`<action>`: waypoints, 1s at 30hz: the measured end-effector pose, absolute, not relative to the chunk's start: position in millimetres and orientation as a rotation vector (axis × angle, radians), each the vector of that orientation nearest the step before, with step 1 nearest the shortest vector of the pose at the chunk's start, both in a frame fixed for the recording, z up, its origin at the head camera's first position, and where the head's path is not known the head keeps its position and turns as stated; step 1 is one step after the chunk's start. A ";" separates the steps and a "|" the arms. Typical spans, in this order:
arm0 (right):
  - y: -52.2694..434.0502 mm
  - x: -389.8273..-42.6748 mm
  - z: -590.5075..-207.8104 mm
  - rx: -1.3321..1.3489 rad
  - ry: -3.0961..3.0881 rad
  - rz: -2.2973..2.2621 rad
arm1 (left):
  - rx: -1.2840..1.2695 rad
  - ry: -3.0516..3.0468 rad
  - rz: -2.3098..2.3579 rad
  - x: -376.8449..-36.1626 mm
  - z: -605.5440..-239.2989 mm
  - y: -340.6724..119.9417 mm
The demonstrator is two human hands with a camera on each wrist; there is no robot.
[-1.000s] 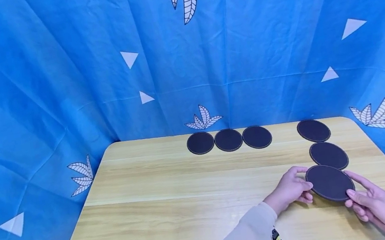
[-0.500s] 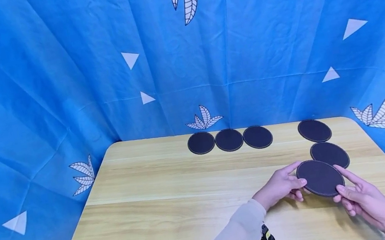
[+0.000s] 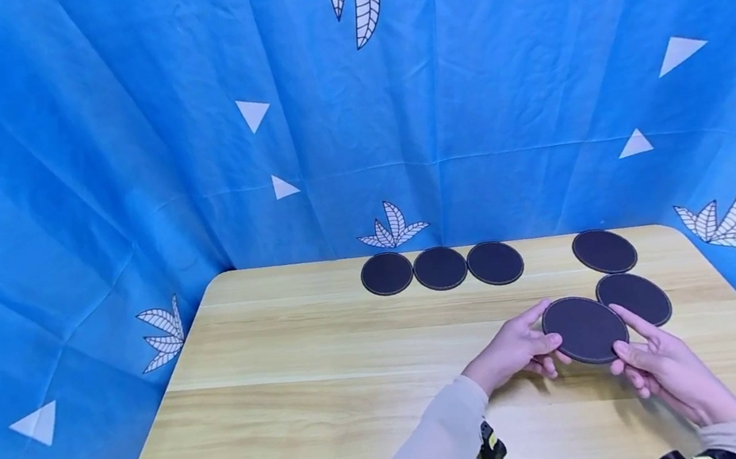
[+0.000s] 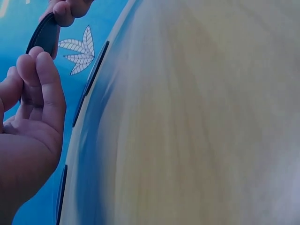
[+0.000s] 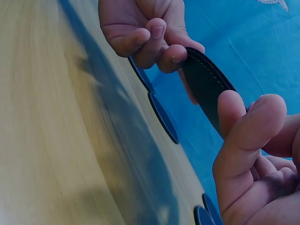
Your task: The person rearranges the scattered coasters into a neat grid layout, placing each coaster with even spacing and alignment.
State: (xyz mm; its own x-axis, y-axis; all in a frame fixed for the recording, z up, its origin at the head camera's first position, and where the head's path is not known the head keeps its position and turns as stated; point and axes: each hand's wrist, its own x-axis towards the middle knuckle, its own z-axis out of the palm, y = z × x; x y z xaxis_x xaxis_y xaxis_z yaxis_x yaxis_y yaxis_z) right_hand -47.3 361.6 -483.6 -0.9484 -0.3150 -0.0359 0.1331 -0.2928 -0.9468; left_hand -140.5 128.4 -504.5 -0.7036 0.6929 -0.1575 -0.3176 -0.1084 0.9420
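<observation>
Between both hands, above the table, a round black coaster [image 3: 585,330] with a stitched edge is held up, tilted. My left hand [image 3: 513,349] pinches its left rim, thumb on top. On the opposite rim my right hand [image 3: 664,367] grips it between thumb and fingers. The right wrist view shows the stitched underside of the coaster [image 5: 204,86]. Just behind it a second black coaster [image 3: 635,299] lies flat, partly covered, touching another coaster [image 3: 604,251] at the back right.
Along the back edge, a row of three black coasters [image 3: 440,268] lies side by side, with a gap before the right-hand ones. The pale wooden table [image 3: 280,404] meets a blue patterned curtain [image 3: 351,120] behind.
Both hands have carried the held coaster left and slightly toward the back, away from the lower right coaster's front edge. The coasters on the table stay where they were.
</observation>
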 end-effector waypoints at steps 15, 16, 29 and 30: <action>334.4 -76.9 -484.9 -0.167 1.723 -2.343 | 0.422 1.669 1.930 -156.0 -500.9 112.4; 332.6 -79.2 -485.0 -0.160 1.732 -2.341 | 0.403 1.688 1.941 -156.5 -500.9 112.2; 319.0 -98.5 -487.7 -0.062 1.818 -2.284 | 0.268 1.782 2.022 -167.2 -502.8 108.5; 318.3 -99.7 -488.1 -0.056 1.824 -2.280 | 0.262 1.786 2.029 -168.2 -503.2 108.4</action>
State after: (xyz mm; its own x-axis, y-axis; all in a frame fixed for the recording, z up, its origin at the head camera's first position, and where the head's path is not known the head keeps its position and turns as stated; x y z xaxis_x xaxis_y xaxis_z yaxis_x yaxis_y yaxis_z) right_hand -99.7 318.3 -488.1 -0.9750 -0.1947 -0.1075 0.1477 -0.2050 -0.9675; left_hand -168.2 108.4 -503.2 -0.8928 0.4300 -0.1344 -0.1880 -0.0844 0.9785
